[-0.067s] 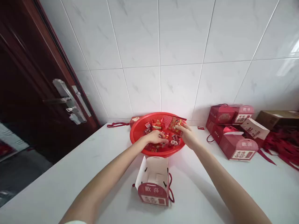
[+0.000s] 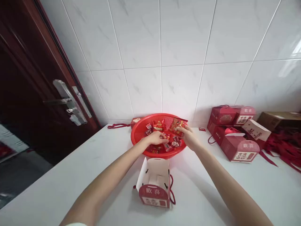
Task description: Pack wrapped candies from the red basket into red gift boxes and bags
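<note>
A red plastic basket (image 2: pixel 137 131) stands by the wall with wrapped sweets inside, among them a red and gold packet (image 2: pixel 158 125). My right hand (image 2: pixel 188 135) pinches a red snack packet (image 2: pixel 176 124) over the basket's right side. Inside the basket, my left hand (image 2: pixel 157 138) reaches down with its fingers bent together over small wrapped candies (image 2: pixel 167 147); what its fingertips hold, if anything, is too small to tell. In front of the basket sits an open red gift box (image 2: pixel 154 191), white inside, with a dark red cord at its right.
Red gift boxes (image 2: pixel 240 147) are stacked at the right, beside a brown carton (image 2: pixel 279 119) and a heap of red ribbons (image 2: pixel 285 146). Behind the basket, a small red box (image 2: pixel 134 121) touches the wall. A dark door (image 2: pixel 30 78) with a metal handle is at the left.
The fingers of my left hand have shifted slightly, and a small candy now shows more clearly beneath them. My right hand and its packet look almost unmoved.
</note>
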Available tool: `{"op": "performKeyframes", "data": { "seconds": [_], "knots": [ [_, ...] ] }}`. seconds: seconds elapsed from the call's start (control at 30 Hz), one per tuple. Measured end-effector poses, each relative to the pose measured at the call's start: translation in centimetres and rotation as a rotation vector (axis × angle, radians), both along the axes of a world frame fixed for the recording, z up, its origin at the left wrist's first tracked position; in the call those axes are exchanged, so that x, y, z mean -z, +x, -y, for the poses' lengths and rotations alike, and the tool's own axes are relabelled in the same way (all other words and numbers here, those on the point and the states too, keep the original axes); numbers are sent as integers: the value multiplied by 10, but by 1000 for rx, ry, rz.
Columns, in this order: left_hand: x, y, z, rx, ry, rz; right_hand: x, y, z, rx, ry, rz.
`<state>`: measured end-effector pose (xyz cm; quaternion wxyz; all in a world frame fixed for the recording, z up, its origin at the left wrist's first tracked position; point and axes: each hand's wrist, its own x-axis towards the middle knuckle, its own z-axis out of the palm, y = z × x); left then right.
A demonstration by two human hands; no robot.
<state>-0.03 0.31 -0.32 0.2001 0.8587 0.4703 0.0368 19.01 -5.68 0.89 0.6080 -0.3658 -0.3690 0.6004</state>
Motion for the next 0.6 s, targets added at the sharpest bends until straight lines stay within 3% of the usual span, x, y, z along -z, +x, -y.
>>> {"op": "performKeyframes", "data": {
  "seconds": [0.17, 0.4, 0.6],
  "knots": [
    [-1, 3, 0, 33, 94, -38, 2, 3, -3, -25, 16, 20],
    [-5, 39, 5, 304, 20, -90, 1, 3, -4, 58, 57, -23],
    [12, 75, -13, 238, 73, 6, 3, 2, -5, 59, 80, -4]
  ]
}}
